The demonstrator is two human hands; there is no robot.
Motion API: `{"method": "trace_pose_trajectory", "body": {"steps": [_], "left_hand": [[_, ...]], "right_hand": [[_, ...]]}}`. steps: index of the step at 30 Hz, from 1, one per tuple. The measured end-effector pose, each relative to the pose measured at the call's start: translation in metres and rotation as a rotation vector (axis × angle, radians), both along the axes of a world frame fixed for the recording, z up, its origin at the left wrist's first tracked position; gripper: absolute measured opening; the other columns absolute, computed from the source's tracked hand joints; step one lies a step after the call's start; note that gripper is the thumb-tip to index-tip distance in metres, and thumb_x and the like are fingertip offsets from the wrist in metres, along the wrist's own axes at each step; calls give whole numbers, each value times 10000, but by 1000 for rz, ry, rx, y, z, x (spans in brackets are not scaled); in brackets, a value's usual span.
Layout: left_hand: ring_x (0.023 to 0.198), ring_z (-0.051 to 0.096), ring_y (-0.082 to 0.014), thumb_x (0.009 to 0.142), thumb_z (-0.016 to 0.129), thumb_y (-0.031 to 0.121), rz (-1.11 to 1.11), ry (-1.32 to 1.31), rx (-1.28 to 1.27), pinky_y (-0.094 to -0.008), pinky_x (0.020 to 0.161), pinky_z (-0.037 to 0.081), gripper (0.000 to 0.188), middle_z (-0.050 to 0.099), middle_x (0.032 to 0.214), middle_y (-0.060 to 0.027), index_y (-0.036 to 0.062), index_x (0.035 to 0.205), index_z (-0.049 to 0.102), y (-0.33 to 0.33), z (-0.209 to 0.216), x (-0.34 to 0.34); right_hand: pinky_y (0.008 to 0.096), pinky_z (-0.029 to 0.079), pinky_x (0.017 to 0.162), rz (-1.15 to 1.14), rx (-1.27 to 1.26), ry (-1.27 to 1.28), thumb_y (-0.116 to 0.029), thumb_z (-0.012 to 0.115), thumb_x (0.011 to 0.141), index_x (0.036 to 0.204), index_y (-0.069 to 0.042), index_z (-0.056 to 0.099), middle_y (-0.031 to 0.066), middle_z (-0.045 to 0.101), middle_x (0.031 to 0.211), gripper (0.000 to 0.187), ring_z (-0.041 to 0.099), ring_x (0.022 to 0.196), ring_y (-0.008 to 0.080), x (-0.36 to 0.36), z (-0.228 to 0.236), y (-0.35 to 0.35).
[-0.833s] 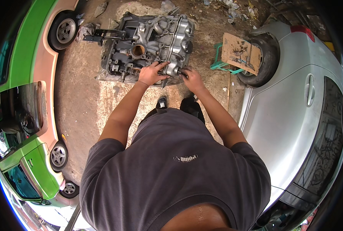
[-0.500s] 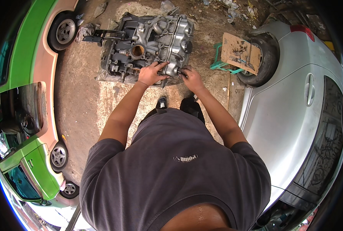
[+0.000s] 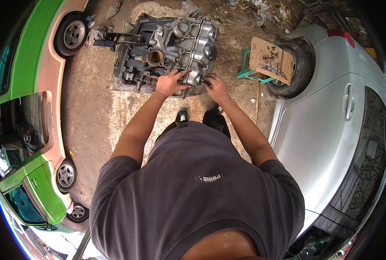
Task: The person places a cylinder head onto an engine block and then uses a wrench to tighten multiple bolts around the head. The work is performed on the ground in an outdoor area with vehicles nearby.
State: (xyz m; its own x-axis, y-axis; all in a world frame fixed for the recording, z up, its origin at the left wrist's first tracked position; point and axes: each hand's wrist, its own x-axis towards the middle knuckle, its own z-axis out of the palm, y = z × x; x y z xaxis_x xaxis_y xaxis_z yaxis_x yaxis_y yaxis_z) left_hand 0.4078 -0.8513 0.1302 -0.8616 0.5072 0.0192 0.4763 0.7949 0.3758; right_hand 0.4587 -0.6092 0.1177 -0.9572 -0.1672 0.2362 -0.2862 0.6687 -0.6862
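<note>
A grey metal car engine rests on the ground in front of me. My left hand lies on its near edge with fingers and thumb apart, beside the silvery valve cover. At the near right corner of that cover, my right hand has its fingers closed in a pinch around a small dark piece; its kind is too small to make out. Left of my hands, a round throttle opening with a rusty brown inside faces up.
To the right, a green stool carries a cardboard sheet with small parts and tools. A silver car stands close on my right, a green and peach vehicle on my left. Litter lies beyond the engine.
</note>
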Motion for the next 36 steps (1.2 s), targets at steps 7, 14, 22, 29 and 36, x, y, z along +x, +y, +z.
{"method": "trace_pose_trajectory", "body": {"steps": [7, 14, 22, 29, 36], "left_hand": [[800, 686, -250, 709, 745, 608, -1, 9, 5, -389, 636, 557, 752, 633, 984, -30, 404, 1391, 504, 0, 1, 0], [796, 684, -251, 701, 748, 606, -2, 21, 33, -391, 631, 554, 760, 630, 970, -35, 397, 1390, 508, 0, -1, 0], [778, 678, -254, 699, 758, 591, -2, 18, 40, -391, 618, 547, 756, 624, 952, -30, 396, 1387, 513, 0, -1, 0], [773, 679, -251, 701, 754, 596, -7, 52, 46, -389, 608, 543, 753, 622, 944, -26, 407, 1388, 509, -1, -4, 0], [787, 682, -243, 695, 758, 595, -3, 35, 35, -385, 613, 548, 764, 630, 965, -25, 413, 1391, 504, 0, -4, 0]], "right_hand": [[384, 518, 846, -15, 21, 21, -118, 744, 810, 1016, -31, 689, 121, 655, 1050, 230, 638, 977, 313, 1, 1, -2], [380, 516, 839, -8, -41, 37, -109, 737, 815, 1013, -26, 686, 117, 653, 1031, 221, 638, 964, 313, 0, 3, -3], [376, 513, 839, -3, -9, 6, -125, 735, 820, 1021, -31, 687, 114, 645, 1040, 227, 633, 970, 307, -2, 1, -6], [385, 515, 836, -8, 10, 16, -120, 734, 818, 1027, -39, 690, 117, 647, 1045, 228, 631, 974, 313, 0, 2, -4], [387, 516, 831, -19, 29, 24, -117, 736, 812, 1031, -42, 693, 123, 649, 1045, 236, 633, 969, 316, 0, 1, -1]]}}
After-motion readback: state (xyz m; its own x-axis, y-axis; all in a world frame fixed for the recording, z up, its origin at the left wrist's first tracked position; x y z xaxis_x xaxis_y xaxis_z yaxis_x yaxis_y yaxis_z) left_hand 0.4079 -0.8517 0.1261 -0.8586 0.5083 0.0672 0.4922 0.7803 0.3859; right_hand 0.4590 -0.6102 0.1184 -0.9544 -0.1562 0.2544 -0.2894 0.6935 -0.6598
